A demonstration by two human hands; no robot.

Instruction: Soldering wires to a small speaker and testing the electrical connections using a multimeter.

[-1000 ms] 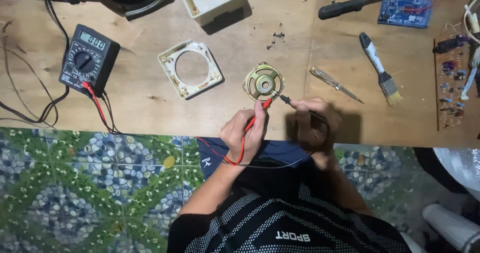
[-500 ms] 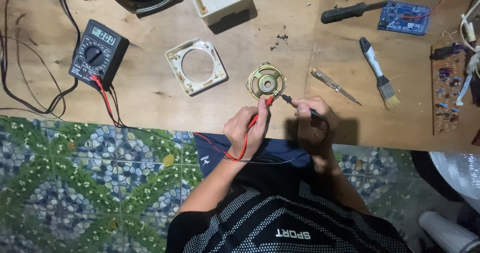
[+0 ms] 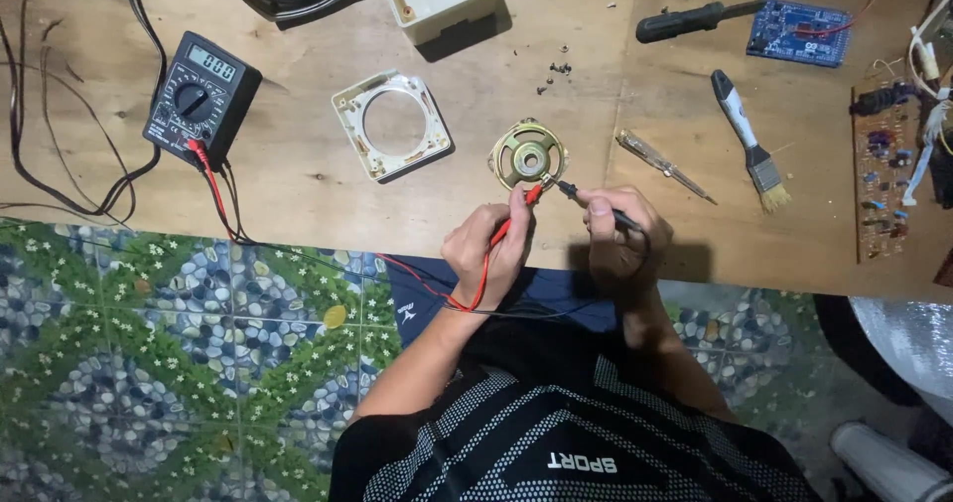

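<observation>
Speaker [image 3: 528,154] at frame centre on wooden tabletop [image 3: 298,179], back side up. Left hand [image 3: 488,249] below it, grip closed around red probe [image 3: 521,207], tip at speaker rim. Right hand [image 3: 620,234] just right, grip closed around black probe [image 3: 596,204], tip meeting same spot. Multimeter [image 3: 202,97] upper left, red and black leads trailing off tabletop edge. White square frame [image 3: 390,125] left of speaker. Brush [image 3: 749,144] and screwdriver [image 3: 663,164] to the right.
</observation>
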